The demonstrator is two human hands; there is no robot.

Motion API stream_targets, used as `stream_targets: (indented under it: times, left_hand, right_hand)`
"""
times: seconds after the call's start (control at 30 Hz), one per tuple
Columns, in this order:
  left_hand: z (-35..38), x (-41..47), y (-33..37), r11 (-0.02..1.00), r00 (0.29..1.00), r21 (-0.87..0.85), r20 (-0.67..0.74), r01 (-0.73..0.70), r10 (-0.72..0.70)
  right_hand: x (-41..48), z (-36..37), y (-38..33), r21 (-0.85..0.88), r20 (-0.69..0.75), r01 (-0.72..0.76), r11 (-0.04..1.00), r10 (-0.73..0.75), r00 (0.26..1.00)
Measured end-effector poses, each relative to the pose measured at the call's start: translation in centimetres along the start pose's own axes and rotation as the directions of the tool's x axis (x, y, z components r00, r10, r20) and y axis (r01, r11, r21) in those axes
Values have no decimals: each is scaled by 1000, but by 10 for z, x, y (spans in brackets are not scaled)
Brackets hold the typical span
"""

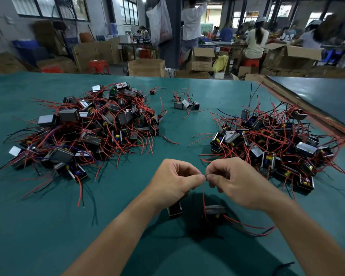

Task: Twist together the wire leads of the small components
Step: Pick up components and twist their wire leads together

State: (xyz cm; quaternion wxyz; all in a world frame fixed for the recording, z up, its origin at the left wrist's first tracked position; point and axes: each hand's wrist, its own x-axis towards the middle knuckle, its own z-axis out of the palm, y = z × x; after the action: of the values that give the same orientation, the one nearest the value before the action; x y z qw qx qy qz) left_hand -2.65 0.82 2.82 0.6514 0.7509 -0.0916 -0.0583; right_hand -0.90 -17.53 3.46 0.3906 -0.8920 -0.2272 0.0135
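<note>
At the left of the green desk (38, 226), a left heap (84, 128) of small boxy components is spread, tangled with red, black and a few blue wire leads. Farther off and toward the middle, a small cluster (185, 103) of a few such components is set apart from it. In the near middle, the left hand (175, 182) is raised over the desk with its fingers curled, and its grip is closed by thumb and forefinger on a thin red lead (203, 194). Partly hidden beneath its wrist, a dark component (175, 210) is seen. The red lead is run down from the pinch to a second component (215, 210) just right of the first, and more red leads are trailed from it to the right across the desk. The right hand (235, 182) is held fingertip to fingertip with the left hand, its grip likewise pinched on the lead's upper end. Whether the two components rest on the desk or hang cannot be told. To the right, a right heap (277, 140) of the same parts is piled. At the far right a second desk (327, 96) is set alongside, and open cardboard boxes (293, 55) are seen blurred beyond it.
</note>
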Motion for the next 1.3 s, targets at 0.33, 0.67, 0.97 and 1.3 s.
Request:
stream_targets:
  times: [0.33, 0.67, 0.97, 1.3]
  left_hand:
    - [-3, 0, 4, 997, 1000, -72, -20, 1, -3]
    - [-5, -4, 9, 959, 969, -138, -29, -247, 245]
    - [-6, -4, 6, 949, 960, -148, -70, -278, 271]
    - [-14, 2, 9, 965, 939, -139, -297, -223, 174]
  right_hand:
    - [1, 8, -4, 139, -140, 67, 988, -48, 989]
    - [-6, 22, -10, 81, 21, 51, 995, -52, 998]
    - [-16, 21, -32, 255, 228, 0, 967, -60, 972]
    - [-9, 22, -28, 304, 340, -172, 937, 62, 938]
